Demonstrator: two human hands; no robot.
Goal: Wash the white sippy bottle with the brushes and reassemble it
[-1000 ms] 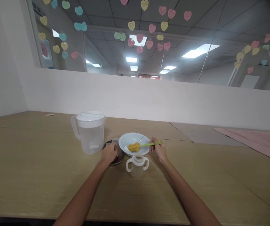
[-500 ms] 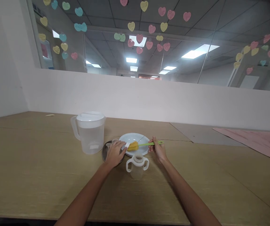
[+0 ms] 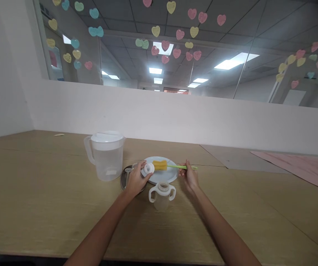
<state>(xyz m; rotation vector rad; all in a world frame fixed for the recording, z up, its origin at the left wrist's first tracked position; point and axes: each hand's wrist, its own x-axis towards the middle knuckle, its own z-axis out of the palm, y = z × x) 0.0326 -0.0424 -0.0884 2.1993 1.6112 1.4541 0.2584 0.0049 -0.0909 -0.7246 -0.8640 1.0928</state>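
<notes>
My left hand (image 3: 136, 180) is closed on a white bottle collar (image 3: 148, 169), its round hole turned toward me. In my right hand (image 3: 189, 176) is the green handle of a bottle brush (image 3: 159, 165), whose yellow sponge head lies over the white plate (image 3: 164, 179), just right of the collar and apart from it or barely touching; I cannot tell. A two-handled baby bottle (image 3: 162, 195) stands upright and uncapped in front of the plate. Under my left hand sits a dark round tray (image 3: 124, 180) with small clear bottle parts (image 3: 128, 171), partly hidden.
A clear pitcher (image 3: 108, 162) with a white lid stands left of the tray, holding clear liquid. Pink cloth (image 3: 300, 166) lies at the far right of the table (image 3: 50, 207). Behind is a white wall (image 3: 159, 114) below a window with heart-shaped notes.
The brush has shifted right, so its sponge head is clear of the collar. My left hand has turned the collar to face me. The bottle and pitcher have not moved.
</notes>
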